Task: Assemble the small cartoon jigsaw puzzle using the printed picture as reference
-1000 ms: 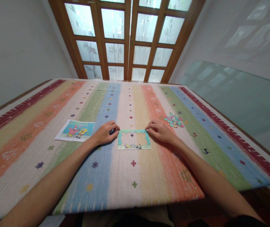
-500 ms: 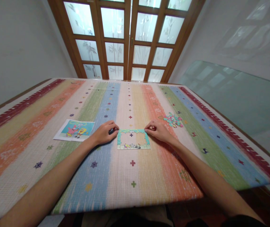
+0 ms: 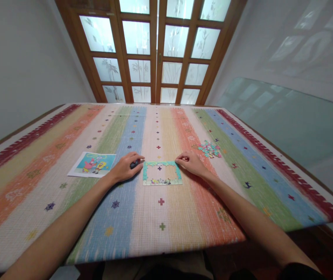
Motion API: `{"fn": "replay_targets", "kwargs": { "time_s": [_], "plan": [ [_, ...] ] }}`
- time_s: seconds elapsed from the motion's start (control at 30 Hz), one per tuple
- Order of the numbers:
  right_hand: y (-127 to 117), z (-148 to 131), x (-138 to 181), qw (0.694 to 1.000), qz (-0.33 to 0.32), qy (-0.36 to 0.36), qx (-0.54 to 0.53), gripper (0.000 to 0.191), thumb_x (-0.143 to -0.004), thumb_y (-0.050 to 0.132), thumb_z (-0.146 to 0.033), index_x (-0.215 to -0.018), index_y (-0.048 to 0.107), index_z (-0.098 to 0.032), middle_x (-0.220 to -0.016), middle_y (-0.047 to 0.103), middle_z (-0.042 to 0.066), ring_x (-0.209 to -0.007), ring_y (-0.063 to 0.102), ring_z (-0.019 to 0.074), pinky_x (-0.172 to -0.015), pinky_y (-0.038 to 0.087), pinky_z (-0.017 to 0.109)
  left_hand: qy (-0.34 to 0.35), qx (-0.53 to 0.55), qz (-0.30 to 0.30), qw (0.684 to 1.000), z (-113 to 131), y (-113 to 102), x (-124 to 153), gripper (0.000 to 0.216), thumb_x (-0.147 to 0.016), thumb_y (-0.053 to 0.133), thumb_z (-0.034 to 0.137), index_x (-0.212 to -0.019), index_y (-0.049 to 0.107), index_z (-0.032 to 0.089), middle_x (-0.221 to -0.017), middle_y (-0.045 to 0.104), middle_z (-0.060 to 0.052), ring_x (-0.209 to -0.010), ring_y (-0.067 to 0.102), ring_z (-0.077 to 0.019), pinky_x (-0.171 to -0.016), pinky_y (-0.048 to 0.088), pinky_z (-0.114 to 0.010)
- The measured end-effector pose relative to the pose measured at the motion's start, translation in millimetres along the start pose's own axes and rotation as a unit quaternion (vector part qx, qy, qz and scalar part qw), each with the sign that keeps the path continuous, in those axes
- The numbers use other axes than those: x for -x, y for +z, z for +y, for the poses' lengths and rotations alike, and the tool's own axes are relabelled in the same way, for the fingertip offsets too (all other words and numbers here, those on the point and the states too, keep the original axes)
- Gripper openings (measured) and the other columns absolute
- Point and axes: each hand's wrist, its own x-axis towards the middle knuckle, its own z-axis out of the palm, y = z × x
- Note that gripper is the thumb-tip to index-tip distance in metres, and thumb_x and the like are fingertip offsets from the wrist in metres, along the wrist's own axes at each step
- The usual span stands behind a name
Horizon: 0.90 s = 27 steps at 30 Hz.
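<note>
And here are the two hands, one at each upper corner of a small puzzle frame [image 3: 162, 182] lying flat near the middle of the desk [image 3: 125, 233]! The border is joined all round, teal along the top and sides, paler along the bottom with little coloured figures, and the striped cloth [image 3: 162, 212] shows straight through the open centre, a dark printed cross right in the window. On the left corner it's the left hand [image 3: 124, 168], fingers curved, thumb and forefinger reaching in towards the edge with a dark gap between them. Over on the right, the right hand [image 3: 194, 163], fingers folded in, thumb and fingertips brought close together at the opposite corner. Do they have a grip on it? From this far up I cannot tell whether either one is pinching the border or merely resting against it. Look beyond the right hand, up and to its right: a heap of loose pieces [image 3: 210, 149], teal with flecks of pink and yellow, piled together well apart from the frame. Out past the left hand, a picture sheet [image 3: 92, 165] lies flat and slightly askew, a pink figure and a yellow one against teal, its lower right part close by the wrist. Both bare forearms stretch in from the near edge, and behind it all stand the wooden doors [image 3: 155, 58] with their frosted, plant-patterned panes.
</note>
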Motion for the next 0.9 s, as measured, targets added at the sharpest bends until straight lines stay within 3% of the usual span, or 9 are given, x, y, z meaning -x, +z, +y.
{"fn": "replay_targets", "kwargs": {
  "time_s": [0.1, 0.2, 0.37, 0.47, 0.9],
  "plan": [
    [-6, 2, 4, 0.999, -0.019, -0.029, -0.008, 0.016, -0.088, 0.064, -0.027, -0.083, 0.078, -0.021, -0.09, 0.075, 0.009, -0.087, 0.067, 0.0243, -0.083, 0.051, 0.041, 0.016, 0.002, -0.011, 1.0, 1, -3, 4, 0.036, -0.093, 0.054, 0.039, -0.123, 0.06, 0.019, -0.11, 0.067, -0.01, -0.1, 0.063, -0.0251, -0.094, 0.05, -0.044],
    [-14, 7, 12, 0.995, -0.046, -0.085, -0.015, 0.019, -0.09, 0.067, -0.034, -0.103, 0.077, -0.024, -0.109, 0.074, 0.011, -0.105, 0.065, 0.0278, -0.099, 0.048, 0.049, 0.032, -0.006, -0.037, 0.999, 4, -5, 7, 0.054, -0.088, 0.061, 0.045, -0.135, 0.052, 0.019, -0.124, 0.065, -0.012, -0.113, 0.059, -0.0303, -0.103, 0.045, -0.05],
    [-22, 8, 27, 0.983, -0.119, -0.138, -0.033, 0.081, -0.072, 0.086, -0.047, -0.143, 0.055, -0.024, -0.139, 0.058, 0.014, -0.132, 0.05, 0.0342, -0.113, 0.041, 0.055, 0.045, -0.048, -0.077, 0.995, 12, -6, 9, 0.086, -0.077, 0.073, 0.059, -0.146, 0.04, 0.02, -0.13, 0.062, -0.014, -0.116, 0.056, -0.035, -0.105, 0.041, -0.054],
    [-22, 5, 31, 0.98, -0.136, -0.142, -0.024, 0.1, -0.064, 0.09, -0.048, -0.15, 0.045, -0.022, -0.141, 0.055, 0.016, -0.133, 0.048, 0.0365, -0.114, 0.038, 0.059, 0.046, -0.053, -0.083, 0.994, 14, -7, 9, 0.093, -0.075, 0.074, 0.064, -0.148, 0.038, 0.02, -0.129, 0.062, -0.014, -0.116, 0.056, -0.0355, -0.104, 0.041, -0.053],
    [-18, 6, 32, 0.982, -0.125, -0.142, -0.008, 0.099, -0.066, 0.088, -0.045, -0.152, 0.044, -0.024, -0.135, 0.056, 0.016, -0.13, 0.048, 0.0362, -0.11, 0.04, 0.06, 0.052, -0.047, -0.083, 0.994, 15, -7, 10, 0.091, -0.076, 0.076, 0.06, -0.148, 0.037, 0.019, -0.125, 0.063, -0.013, -0.112, 0.058, -0.0338, -0.102, 0.042, -0.05]
  ]
}}
